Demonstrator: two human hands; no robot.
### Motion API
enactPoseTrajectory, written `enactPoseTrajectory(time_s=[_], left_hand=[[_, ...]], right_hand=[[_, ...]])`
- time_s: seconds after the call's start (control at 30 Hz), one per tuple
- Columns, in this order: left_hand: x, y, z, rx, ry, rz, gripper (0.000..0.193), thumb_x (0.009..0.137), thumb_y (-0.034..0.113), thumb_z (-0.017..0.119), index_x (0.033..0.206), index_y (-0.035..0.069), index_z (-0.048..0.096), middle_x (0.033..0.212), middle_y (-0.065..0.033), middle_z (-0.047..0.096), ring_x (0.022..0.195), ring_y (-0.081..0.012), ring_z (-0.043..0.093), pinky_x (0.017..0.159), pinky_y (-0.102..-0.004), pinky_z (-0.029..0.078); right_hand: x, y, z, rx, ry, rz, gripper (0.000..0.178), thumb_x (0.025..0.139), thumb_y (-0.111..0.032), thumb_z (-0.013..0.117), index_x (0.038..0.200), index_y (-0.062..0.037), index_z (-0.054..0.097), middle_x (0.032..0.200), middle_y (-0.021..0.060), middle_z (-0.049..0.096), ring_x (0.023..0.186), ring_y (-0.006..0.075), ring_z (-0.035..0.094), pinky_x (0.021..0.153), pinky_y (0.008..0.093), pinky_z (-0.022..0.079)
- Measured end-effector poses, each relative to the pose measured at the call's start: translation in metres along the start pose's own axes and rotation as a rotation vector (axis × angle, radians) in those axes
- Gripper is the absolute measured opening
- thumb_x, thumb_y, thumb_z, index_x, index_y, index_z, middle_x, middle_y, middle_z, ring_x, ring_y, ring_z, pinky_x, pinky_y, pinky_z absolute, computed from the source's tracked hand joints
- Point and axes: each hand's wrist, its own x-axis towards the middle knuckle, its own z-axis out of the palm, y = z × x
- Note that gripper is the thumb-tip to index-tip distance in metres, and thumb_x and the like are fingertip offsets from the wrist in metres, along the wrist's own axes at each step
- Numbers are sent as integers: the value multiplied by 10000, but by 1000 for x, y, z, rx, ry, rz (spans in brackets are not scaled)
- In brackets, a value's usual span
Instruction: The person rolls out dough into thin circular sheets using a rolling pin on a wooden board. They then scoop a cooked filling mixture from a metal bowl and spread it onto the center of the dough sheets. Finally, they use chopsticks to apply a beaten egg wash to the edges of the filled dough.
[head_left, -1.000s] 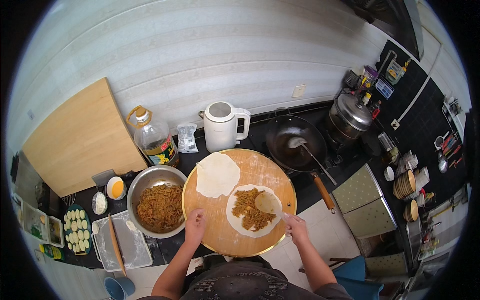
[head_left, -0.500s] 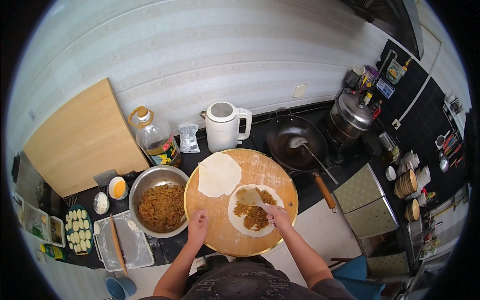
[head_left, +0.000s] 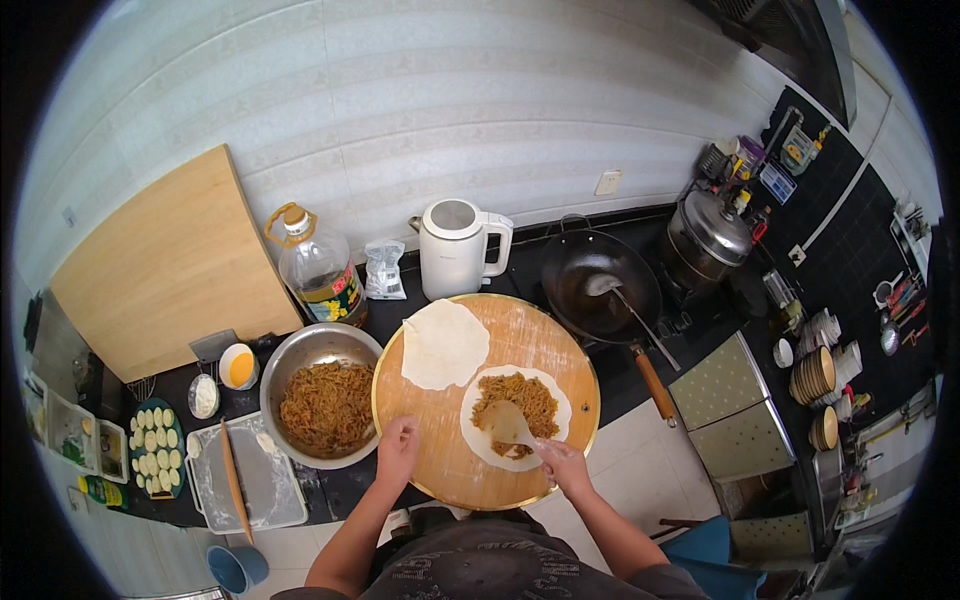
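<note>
- Your right hand (head_left: pixel 565 467) has its fingers closed around the handle of a pale, broad-headed spoon (head_left: pixel 510 425).
- Your left hand (head_left: pixel 399 447) is at the lower left rim of the round board, its fingers loosely curled; I cannot tell whether they grip that rim or merely rest there.
- The spoon's head is over the brown shredded filling (head_left: pixel 530 395), at the near side of the heap.
- That filling is spread on a dough round (head_left: pixel 560 400), leaving a pale margin showing; the round lies on the right part of the board in front of you.
- Behind it and to your left, a second, bare dough sheet (head_left: pixel 445 345) lies flat on the same wooden board (head_left: pixel 550 340).
- Just left of the board, a steel bowl (head_left: pixel 325 343) holds more of the brown filling.
- Further left on the black desk (head_left: pixel 325 505), a floured tray (head_left: pixel 275 490) has a rolling pin (head_left: pixel 235 480) across it; beyond is a dish (head_left: pixel 136 440) of pale dough pieces.
- Behind the board you have a white kettle (head_left: pixel 452 255), with a large oil bottle (head_left: pixel 320 268) to its left.
- To its right sits a dark wok (head_left: pixel 575 300) with a metal spatula (head_left: pixel 640 320) in it.
</note>
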Motion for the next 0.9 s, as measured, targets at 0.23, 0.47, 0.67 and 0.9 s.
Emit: enactPoseTrajectory(time_s=[0.23,0.47,0.67,0.9], left_hand=[[0,8,7,-46,-29,-12,197,808,12,538,1005,5,526,924,-107,538,786,-181,537,675,-270,460],[-7,6,19,-137,-150,-64,169,815,44,564,980,7,565,853,-87,577,759,-148,549,670,-253,454],[-20,59,70,-226,-502,-119,239,869,210,555,962,-9,588,817,-58,598,749,-105,543,674,-243,448],[-16,70,88,-332,-492,-370,216,873,214,549,940,12,587,794,-30,581,708,-102,523,618,-236,433]], right_hand=[[1,-3,-6,75,74,-74,268,818,-192,621,1013,-9,607,553,-4,472,428,63,398,376,209,319],[-20,-12,-18,-358,182,-501,307,807,-140,606,1076,4,570,874,119,616,786,220,601,673,320,481],[-29,-22,29,-708,200,-680,390,768,-100,600,1130,-17,481,993,189,561,895,356,560,749,398,467],[-34,-10,56,-750,124,-723,404,768,-165,623,1105,-26,448,993,192,535,879,365,551,729,423,462]])
